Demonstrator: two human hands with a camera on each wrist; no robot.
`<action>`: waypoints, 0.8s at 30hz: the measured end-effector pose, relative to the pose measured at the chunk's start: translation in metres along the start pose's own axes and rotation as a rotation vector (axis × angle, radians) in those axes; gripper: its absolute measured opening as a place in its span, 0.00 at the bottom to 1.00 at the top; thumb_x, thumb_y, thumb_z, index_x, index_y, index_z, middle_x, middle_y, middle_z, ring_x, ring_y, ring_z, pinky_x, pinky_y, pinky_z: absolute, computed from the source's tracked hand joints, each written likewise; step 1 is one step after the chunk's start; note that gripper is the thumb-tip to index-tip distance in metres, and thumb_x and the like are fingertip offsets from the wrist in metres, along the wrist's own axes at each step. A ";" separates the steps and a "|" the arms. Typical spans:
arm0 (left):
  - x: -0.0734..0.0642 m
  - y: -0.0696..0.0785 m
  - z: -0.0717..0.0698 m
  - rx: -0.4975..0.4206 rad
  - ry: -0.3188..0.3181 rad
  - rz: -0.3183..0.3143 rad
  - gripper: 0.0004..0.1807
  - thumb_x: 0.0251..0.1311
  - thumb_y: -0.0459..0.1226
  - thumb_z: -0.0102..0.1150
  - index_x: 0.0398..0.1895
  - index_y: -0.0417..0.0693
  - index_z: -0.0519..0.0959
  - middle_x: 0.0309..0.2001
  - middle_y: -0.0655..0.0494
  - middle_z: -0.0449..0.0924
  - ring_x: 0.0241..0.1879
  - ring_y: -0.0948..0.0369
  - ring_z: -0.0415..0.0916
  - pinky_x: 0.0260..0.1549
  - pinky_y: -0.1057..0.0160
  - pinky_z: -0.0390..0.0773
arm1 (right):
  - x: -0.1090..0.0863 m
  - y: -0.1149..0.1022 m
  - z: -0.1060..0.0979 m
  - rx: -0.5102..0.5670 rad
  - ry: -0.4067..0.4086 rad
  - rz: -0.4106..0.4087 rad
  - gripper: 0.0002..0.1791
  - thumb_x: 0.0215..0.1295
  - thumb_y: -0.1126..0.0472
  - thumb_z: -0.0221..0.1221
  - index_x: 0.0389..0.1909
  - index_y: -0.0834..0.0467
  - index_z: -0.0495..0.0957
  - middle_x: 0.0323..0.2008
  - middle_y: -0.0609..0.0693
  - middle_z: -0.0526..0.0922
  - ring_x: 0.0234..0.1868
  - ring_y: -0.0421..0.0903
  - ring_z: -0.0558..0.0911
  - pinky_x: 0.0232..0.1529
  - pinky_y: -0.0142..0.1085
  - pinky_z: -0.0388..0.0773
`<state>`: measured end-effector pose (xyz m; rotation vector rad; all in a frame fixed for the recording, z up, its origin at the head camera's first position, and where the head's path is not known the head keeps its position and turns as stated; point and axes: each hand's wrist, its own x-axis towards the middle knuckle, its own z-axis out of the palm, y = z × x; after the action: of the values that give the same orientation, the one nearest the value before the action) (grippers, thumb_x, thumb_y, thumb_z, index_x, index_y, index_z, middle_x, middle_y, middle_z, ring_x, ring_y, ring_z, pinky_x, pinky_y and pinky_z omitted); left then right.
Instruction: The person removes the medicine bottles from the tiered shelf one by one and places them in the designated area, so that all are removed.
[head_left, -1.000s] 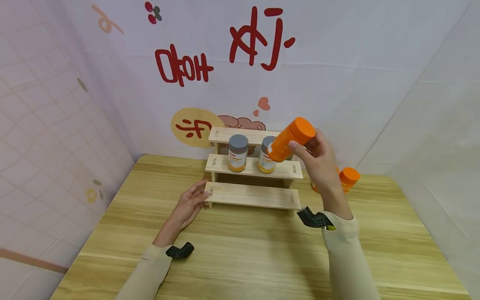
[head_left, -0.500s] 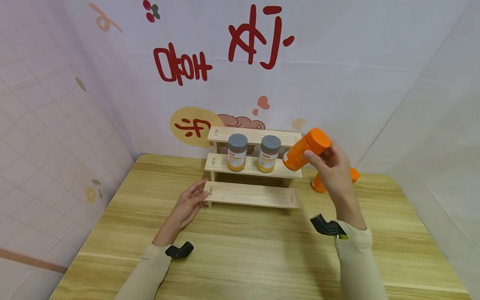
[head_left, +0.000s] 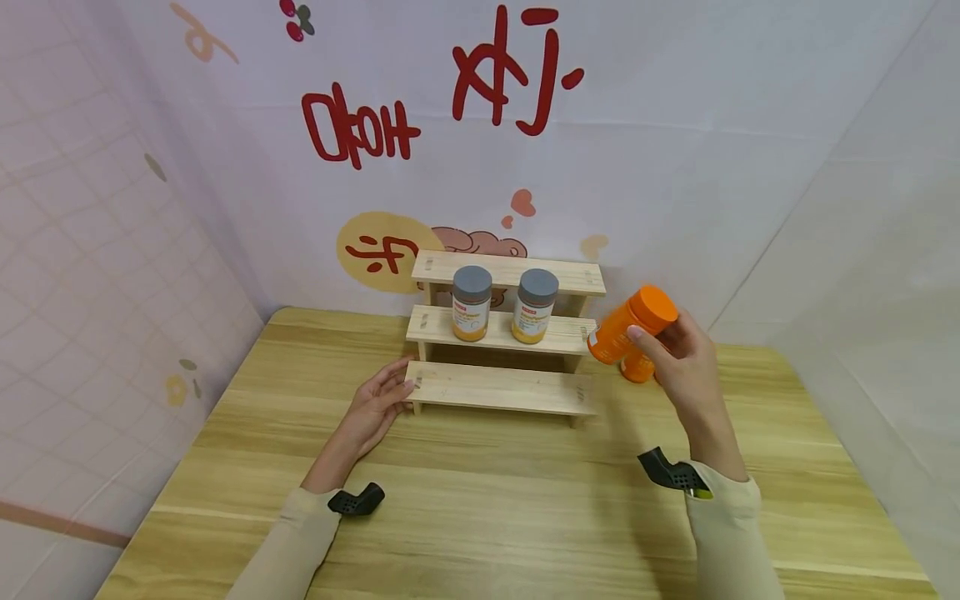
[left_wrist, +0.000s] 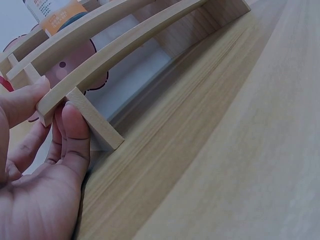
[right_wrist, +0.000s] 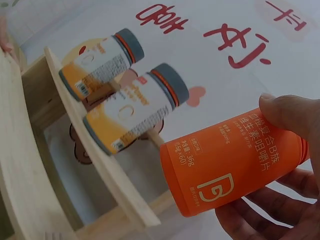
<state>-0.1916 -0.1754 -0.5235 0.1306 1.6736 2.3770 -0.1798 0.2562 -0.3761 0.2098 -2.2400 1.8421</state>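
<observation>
My left hand (head_left: 372, 410) pinches the left end of the lowest step of a three-tier wooden shelf (head_left: 495, 387), thumb on top and fingertips beneath, as the left wrist view shows. My right hand (head_left: 688, 371) grips an orange vitamin bottle (head_left: 630, 325) near its cap, tilted in the air to the right of the shelf. Printed white lettering covers its side in the right wrist view, where the bottle (right_wrist: 235, 157) fills the lower right. Two grey-lidded jars (head_left: 471, 304) with white and yellow labels stand upright on the middle step.
Behind the held bottle, another orange bottle (head_left: 637, 368) stands on the wooden table (head_left: 480, 500), partly hidden. A sliver of orange shows beside it, mostly covered by my right hand. A white printed cloth (head_left: 660, 167) hangs behind the shelf.
The right hand has carried the orange bottle rightward and down, away from the middle step, uncovering the right grey-lidded jar. My left hand keeps its hold on the shelf.
</observation>
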 end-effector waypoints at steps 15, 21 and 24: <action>0.002 0.002 0.001 -0.012 0.010 -0.017 0.37 0.74 0.33 0.57 0.81 0.40 0.53 0.55 0.60 0.74 0.45 0.67 0.76 0.41 0.70 0.80 | -0.012 0.036 -0.034 -0.121 0.015 0.074 0.28 0.70 0.58 0.66 0.69 0.51 0.72 0.55 0.36 0.81 0.54 0.33 0.80 0.45 0.24 0.82; 0.002 0.002 0.001 -0.018 0.014 -0.020 0.36 0.74 0.32 0.56 0.81 0.41 0.54 0.51 0.60 0.74 0.43 0.67 0.75 0.40 0.71 0.80 | -0.016 0.047 -0.044 -0.201 0.027 0.119 0.29 0.69 0.54 0.67 0.69 0.49 0.73 0.54 0.33 0.81 0.54 0.30 0.80 0.49 0.21 0.79; 0.002 0.001 0.000 -0.014 0.014 -0.018 0.36 0.74 0.32 0.56 0.81 0.41 0.54 0.51 0.60 0.74 0.43 0.67 0.75 0.40 0.70 0.80 | -0.019 0.051 -0.050 -0.251 0.013 0.128 0.29 0.69 0.52 0.67 0.69 0.48 0.72 0.53 0.33 0.81 0.54 0.30 0.80 0.49 0.20 0.78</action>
<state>-0.1940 -0.1751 -0.5222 0.0956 1.6572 2.3815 -0.1704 0.3144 -0.4207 0.0110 -2.4990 1.5913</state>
